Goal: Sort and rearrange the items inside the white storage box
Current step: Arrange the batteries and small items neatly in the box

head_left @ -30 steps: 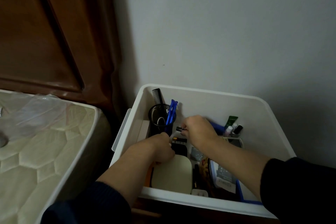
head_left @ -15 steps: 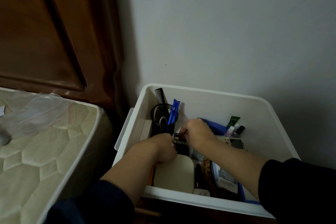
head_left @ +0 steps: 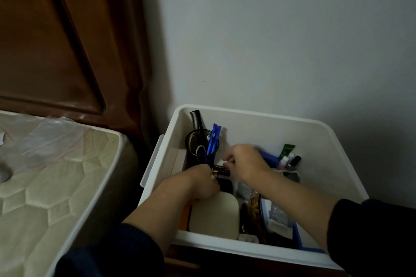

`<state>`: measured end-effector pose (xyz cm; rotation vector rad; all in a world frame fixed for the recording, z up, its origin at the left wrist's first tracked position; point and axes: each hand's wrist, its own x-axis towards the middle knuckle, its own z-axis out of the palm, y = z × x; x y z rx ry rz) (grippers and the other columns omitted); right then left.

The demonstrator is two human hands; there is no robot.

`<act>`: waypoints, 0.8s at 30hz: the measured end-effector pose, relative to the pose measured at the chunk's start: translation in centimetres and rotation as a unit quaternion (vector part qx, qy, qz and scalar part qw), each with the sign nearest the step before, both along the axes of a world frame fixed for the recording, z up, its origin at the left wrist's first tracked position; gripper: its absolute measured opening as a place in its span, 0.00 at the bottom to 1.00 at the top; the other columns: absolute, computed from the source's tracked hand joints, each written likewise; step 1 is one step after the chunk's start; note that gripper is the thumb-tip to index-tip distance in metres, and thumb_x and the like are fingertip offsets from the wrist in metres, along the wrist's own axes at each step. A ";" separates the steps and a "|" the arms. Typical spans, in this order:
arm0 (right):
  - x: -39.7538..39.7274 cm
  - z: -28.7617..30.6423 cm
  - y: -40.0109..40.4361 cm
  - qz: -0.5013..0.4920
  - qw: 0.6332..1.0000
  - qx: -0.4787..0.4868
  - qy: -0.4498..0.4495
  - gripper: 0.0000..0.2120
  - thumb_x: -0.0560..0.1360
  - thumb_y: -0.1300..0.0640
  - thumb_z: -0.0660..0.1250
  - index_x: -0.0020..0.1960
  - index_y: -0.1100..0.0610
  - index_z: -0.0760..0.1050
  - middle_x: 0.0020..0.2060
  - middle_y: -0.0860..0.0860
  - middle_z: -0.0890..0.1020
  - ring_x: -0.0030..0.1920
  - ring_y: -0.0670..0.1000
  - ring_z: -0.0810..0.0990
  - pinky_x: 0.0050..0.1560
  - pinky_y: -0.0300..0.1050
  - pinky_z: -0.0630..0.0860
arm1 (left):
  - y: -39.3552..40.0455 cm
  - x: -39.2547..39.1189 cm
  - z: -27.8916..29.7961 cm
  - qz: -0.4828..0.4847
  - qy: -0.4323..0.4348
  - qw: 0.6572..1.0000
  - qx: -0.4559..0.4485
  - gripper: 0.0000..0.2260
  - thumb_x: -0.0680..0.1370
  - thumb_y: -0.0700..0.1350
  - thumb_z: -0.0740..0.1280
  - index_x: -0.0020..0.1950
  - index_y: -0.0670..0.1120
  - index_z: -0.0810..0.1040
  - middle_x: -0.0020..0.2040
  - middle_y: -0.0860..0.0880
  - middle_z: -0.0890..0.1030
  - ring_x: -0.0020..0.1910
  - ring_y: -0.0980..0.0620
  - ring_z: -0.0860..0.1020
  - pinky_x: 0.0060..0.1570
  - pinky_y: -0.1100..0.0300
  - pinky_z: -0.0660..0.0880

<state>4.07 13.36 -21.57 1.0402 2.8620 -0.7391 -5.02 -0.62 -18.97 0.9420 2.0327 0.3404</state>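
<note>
Head view looks down into the white storage box (head_left: pixel 252 117), which stands against the wall beside a mattress (head_left: pixel 56 186). Both hands are inside it, close together near the middle. The left hand (head_left: pixel 200 183) has its fingers curled over a small dark battery-like item (head_left: pixel 221 172) with an orange band; the right hand (head_left: pixel 244 162) meets it from the other side, fingertips pinched at the same item's end. Whether a second small piece sits between the fingers is too blurred to tell.

Just beyond the left hand stands a black mesh cup (head_left: pixel 199 153), holding a black comb (head_left: pixel 197 120) and a blue clip (head_left: pixel 213 138) upright. Below the left hand lies a cream rounded case (head_left: pixel 216 216), with an orange edge showing at its left side. Beyond the right wrist, a green tube (head_left: pixel 287 150) and small bottles (head_left: pixel 290 162) stand by the far right wall of the box. Under the right forearm lie patterned packets (head_left: pixel 278 213) and a blue tray edge (head_left: pixel 299 238).
</note>
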 end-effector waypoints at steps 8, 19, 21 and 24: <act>5.6 4.2 1.1 0.023 0.983 -0.148 0.104 0.16 0.77 0.66 0.70 0.59 0.49 0.84 0.50 0.44 0.87 0.45 0.38 0.86 0.43 0.31 0.81 | 0.1 0.4 1.1 -0.007 -0.152 0.987 0.041 0.02 0.84 0.41 0.65 0.54 0.46 0.78 0.40 0.46 0.74 0.34 0.52 0.71 0.36 0.58 0.69; 6.6 3.2 0.1 0.151 0.985 -0.061 0.062 0.08 0.73 0.53 0.80 0.51 0.44 0.85 0.44 0.42 0.83 0.46 0.39 0.83 0.48 0.39 0.82 | -0.3 0.7 2.0 0.030 -0.232 0.968 0.088 0.13 0.86 0.47 0.65 0.51 0.39 0.81 0.28 0.54 0.75 0.28 0.56 0.66 0.29 0.64 0.64; 6.3 3.3 0.2 0.151 0.988 -0.002 0.043 0.07 0.74 0.52 0.79 0.51 0.47 0.86 0.44 0.42 0.80 0.44 0.41 0.82 0.47 0.41 0.81 | -0.3 0.7 2.0 0.047 -0.222 0.972 0.062 0.15 0.86 0.49 0.64 0.47 0.40 0.80 0.29 0.51 0.72 0.28 0.55 0.65 0.29 0.63 0.64; 5.3 3.8 1.0 0.086 0.994 0.066 -0.001 0.06 0.76 0.51 0.77 0.52 0.49 0.86 0.44 0.44 0.82 0.44 0.45 0.82 0.50 0.46 0.81 | -0.1 0.6 2.0 0.042 -0.177 0.983 0.003 0.07 0.85 0.40 0.64 0.47 0.43 0.77 0.35 0.49 0.73 0.29 0.55 0.69 0.30 0.63 0.67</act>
